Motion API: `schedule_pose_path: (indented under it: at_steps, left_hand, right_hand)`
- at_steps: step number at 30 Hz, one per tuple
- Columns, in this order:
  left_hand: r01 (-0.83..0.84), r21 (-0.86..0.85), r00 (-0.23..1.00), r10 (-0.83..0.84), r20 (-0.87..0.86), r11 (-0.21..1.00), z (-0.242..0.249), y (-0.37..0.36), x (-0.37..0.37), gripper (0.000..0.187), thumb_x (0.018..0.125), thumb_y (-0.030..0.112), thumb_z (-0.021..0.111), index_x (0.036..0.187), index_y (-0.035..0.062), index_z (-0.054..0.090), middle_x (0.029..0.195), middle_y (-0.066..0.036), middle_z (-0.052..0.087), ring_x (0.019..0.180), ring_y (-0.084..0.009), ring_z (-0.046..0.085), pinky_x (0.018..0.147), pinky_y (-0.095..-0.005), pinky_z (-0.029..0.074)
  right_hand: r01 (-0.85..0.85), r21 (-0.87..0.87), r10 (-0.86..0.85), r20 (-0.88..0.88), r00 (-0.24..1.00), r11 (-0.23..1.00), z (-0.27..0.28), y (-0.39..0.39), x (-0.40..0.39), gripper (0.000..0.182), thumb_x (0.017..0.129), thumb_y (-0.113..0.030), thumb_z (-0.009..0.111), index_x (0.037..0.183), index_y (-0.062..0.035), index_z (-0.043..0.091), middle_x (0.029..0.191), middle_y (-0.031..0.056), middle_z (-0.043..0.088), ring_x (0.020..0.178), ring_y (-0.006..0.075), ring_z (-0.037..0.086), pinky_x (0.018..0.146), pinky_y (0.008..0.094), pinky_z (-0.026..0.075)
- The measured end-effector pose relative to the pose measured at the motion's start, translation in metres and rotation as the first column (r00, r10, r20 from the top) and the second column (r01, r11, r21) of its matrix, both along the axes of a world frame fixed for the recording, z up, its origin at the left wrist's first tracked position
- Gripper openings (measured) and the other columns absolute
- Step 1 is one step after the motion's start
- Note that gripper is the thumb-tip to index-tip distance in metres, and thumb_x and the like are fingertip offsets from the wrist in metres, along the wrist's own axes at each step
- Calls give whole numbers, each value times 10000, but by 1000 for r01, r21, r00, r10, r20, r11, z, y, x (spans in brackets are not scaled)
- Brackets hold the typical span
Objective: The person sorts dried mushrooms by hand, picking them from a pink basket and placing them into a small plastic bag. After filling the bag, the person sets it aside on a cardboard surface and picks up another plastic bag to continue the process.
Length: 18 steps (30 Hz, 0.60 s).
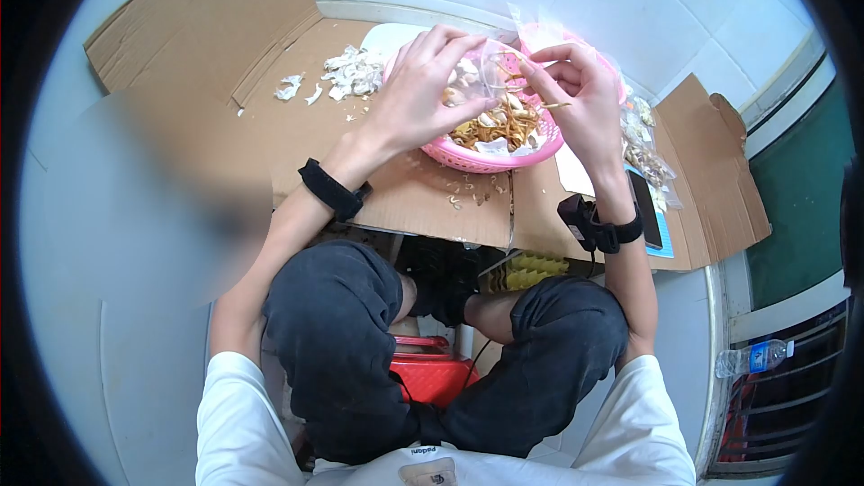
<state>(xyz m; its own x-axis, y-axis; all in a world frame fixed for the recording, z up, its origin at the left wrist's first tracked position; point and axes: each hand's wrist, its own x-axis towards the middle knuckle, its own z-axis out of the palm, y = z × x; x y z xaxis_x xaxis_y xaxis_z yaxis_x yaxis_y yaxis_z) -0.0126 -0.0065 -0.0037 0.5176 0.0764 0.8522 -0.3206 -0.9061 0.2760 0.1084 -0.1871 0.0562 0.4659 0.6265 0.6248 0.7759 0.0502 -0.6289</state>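
Makeshift home workspace: tiled floor [630,9], flattened cardboard [270,99] as mat, low red stool [432,373].

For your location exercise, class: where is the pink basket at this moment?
In the head view, the pink basket sits on the flattened cardboard in the upper middle, right under the left hand and right hand, with white scraps to its left.

A small clear bag [498,67] is pinched between the left hand [421,90] and the right hand [580,94] above the pink basket [468,158]. White scraps [353,72] are scattered left of the basket.
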Motion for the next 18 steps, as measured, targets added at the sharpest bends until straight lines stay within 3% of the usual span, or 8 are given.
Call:
schedule_pose_path:
  at_steps: [6,8,9,14,18]
  left_hand:
    - [50,98,998,-52,18,994,4,-3,-2,625,813,290,800,1341,35,584,1221,-148,592,1148,-320,577,987,-444,465]
    - [84,100,996,-87,30,991,3,-5,-1,635,798,274,813,1340,31,588,1213,-153,597,1135,-317,584,973,-438,470]
    - [98,101,994,-101,28,990,3,-4,0,628,802,278,812,1334,28,592,1208,-154,598,1132,-318,586,971,-439,473]
    - [119,52,993,-120,11,991,2,-2,-1,578,849,288,781,1329,28,592,1219,-144,599,1169,-319,577,991,-420,484]
    - [88,6,995,-88,39,996,0,-1,0,597,840,263,790,1339,3,588,1212,-164,603,1136,-327,598,966,-413,490]
  right_hand:
    - [-157,-42,153,-93,984,987,-6,6,-2,158,909,-137,745,926,18,719,742,47,720,647,56,640,581,210,490]
    - [-4,-128,24,155,988,992,-6,9,-10,135,890,-128,744,919,4,730,732,50,712,594,60,588,557,232,467]
    - [1,-68,15,236,972,998,-12,13,-11,142,888,-140,734,944,-10,746,721,47,704,564,63,542,541,251,444]
    - [-108,-103,125,180,976,989,-21,14,0,214,967,-176,660,1075,-16,752,776,53,725,580,58,526,528,257,413]
    - [-220,18,218,62,974,975,-12,7,2,242,1004,-175,629,1154,-11,724,851,16,743,585,4,492,503,224,378]
